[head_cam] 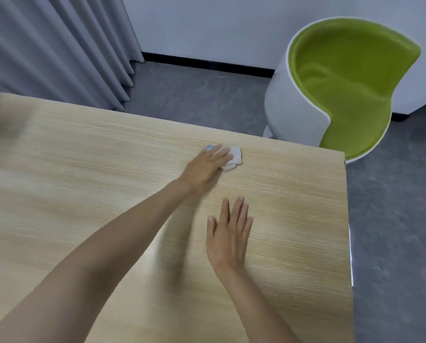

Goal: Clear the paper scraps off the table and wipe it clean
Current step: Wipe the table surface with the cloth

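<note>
Nearest, at about 5 o'clock on the light wooden table (70, 169), the right hand (228, 240) lies flat, palm down, fingers spread slightly and holding nothing. Farther out, toward 1 o'clock, the left hand (205, 167) reaches across with its fingers pressed down on a crumpled white cloth (234, 158) that touches the table near its far edge; whether the fingers curl around it I cannot tell. Beyond the table at 2 o'clock stands a white chair with a green seat (343, 82) on the grey floor (194, 95). At 11 o'clock hangs a grey curtain (58, 45).
</note>
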### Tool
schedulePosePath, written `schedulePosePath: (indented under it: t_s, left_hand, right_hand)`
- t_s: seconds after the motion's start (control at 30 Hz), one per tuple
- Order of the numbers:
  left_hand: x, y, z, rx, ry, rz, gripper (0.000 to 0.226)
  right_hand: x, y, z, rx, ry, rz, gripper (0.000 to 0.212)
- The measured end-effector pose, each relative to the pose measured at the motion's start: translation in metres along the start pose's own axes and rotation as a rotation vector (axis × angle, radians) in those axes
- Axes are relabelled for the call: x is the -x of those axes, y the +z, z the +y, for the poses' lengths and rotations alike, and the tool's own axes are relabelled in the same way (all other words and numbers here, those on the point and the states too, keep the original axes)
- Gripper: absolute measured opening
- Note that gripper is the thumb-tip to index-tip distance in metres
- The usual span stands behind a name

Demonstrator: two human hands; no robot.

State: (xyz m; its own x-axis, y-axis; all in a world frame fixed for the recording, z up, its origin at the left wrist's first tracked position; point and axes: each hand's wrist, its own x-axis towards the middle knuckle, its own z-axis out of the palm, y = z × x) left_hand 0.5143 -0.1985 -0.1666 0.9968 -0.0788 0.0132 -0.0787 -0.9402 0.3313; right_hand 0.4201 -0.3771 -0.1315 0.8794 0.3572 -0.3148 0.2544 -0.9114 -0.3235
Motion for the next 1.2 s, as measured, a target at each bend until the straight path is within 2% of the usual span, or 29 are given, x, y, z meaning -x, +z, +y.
schedulePosePath:
  t_s: [0.03, 0.07, 0.17, 0.2, 0.23, 0.27, 0.3, 0.37, 0.4, 0.43, 0.47, 0.5, 0.6, 0.63, 0.67, 0.7, 0.8, 0.83, 0.87, 0.93, 1.0, 1.07, 1.1, 1.13, 1.2]
  left_hand:
    - [0.002, -0.007, -0.024, -0.029, -0.027, 0.005, 0.057]
    - [0.005, -0.016, -0.047, -0.065, -0.141, 0.035, 0.056]
    - [0.012, -0.041, -0.094, -0.102, -0.713, 0.248, 0.043]
    - [0.01, -0.044, -0.092, -0.094, -0.836, 0.3, 0.041]
    - [0.004, -0.046, -0.081, -0.059, -0.885, 0.332, 0.041]
    - [0.0, -0.043, -0.068, -0.028, -0.824, 0.314, 0.043]
    - [-0.003, -0.038, -0.054, 0.002, -0.651, 0.262, 0.046]
    - [0.005, -0.03, -0.034, 0.043, -0.171, 0.08, 0.055]
    - [0.013, -0.034, -0.038, 0.052, 0.009, 0.024, 0.057]
    - [0.02, -0.04, -0.054, 0.049, 0.09, 0.017, 0.057]
    - [0.023, -0.045, -0.074, 0.044, 0.061, 0.04, 0.055]
    - [0.026, -0.049, -0.092, 0.015, -0.044, 0.08, 0.053]
    - [0.027, -0.061, -0.117, -0.013, -0.455, 0.187, 0.045]
    - [0.026, -0.062, -0.108, 0.017, -0.47, 0.206, 0.044]
    - [0.027, -0.059, -0.093, 0.062, -0.41, 0.197, 0.043]
    - [0.031, -0.053, -0.076, 0.104, -0.258, 0.162, 0.044]
    - [0.065, -0.027, -0.04, 0.129, 0.433, -0.035, 0.045]
    - [0.07, -0.028, -0.049, 0.092, 0.547, -0.097, 0.049]
    - [0.069, -0.032, -0.065, 0.07, 0.544, -0.115, 0.053]
    - [0.06, -0.042, -0.097, 0.004, 0.293, -0.045, 0.054]
    - [0.051, -0.053, -0.116, 0.04, -0.016, 0.059, 0.053]
    - [0.051, -0.049, -0.09, 0.073, -0.184, 0.126, 0.051]
    - [0.057, -0.043, -0.069, 0.116, -0.179, 0.129, 0.051]
    - [0.067, -0.032, -0.048, 0.15, -0.076, 0.086, 0.051]
    - [0.097, -0.018, -0.022, 0.161, 0.318, -0.041, 0.051]
  right_hand:
    - [0.004, 0.004, -0.002, -0.005, 0.016, 0.015, 0.068]
    - [0.006, 0.006, -0.003, -0.008, 0.04, 0.023, 0.064]
    - [0.004, 0.009, -0.007, -0.03, 0.142, 0.027, 0.061]
    - [0.004, 0.009, -0.009, -0.027, 0.165, 0.044, 0.062]
    - [0.003, 0.009, -0.013, -0.021, 0.185, 0.059, 0.062]
    - [0.004, 0.012, -0.018, -0.018, 0.208, 0.061, 0.062]
    - [0.007, 0.014, -0.024, -0.015, 0.234, 0.058, 0.062]
    - [0.017, 0.02, -0.037, -0.024, 0.265, 0.075, 0.062]
    - [0.02, 0.022, -0.044, -0.034, 0.274, 0.089, 0.063]
    - [0.023, 0.025, -0.049, -0.039, 0.289, 0.094, 0.064]
    - [0.025, 0.027, -0.052, -0.039, 0.31, 0.093, 0.065]
    - [0.027, 0.029, -0.054, -0.038, 0.331, 0.088, 0.067]
    - [0.03, 0.036, -0.058, -0.018, 0.379, 0.067, 0.07]
    - [0.03, 0.037, -0.061, -0.009, 0.383, 0.086, 0.069]
    - [0.031, 0.038, -0.064, -0.009, 0.395, 0.103, 0.069]
    - [0.03, 0.04, -0.066, -0.019, 0.409, 0.11, 0.07]
    - [0.031, 0.044, -0.062, 0.023, 0.401, 0.139, 0.071]
    - [0.031, 0.045, -0.06, 0.041, 0.387, 0.164, 0.071]
    - [0.031, 0.047, -0.058, 0.047, 0.375, 0.18, 0.072]
    - [0.032, 0.048, -0.056, 0.045, 0.35, 0.153, 0.073]
    - [0.03, 0.051, -0.057, 0.044, 0.348, 0.162, 0.073]
    - [0.029, 0.052, -0.057, 0.058, 0.358, 0.192, 0.072]
    - [0.029, 0.054, -0.056, 0.067, 0.36, 0.205, 0.071]
    - [0.03, 0.055, -0.055, 0.078, 0.356, 0.224, 0.071]
    - [0.03, 0.056, -0.05, 0.095, 0.339, 0.234, 0.072]
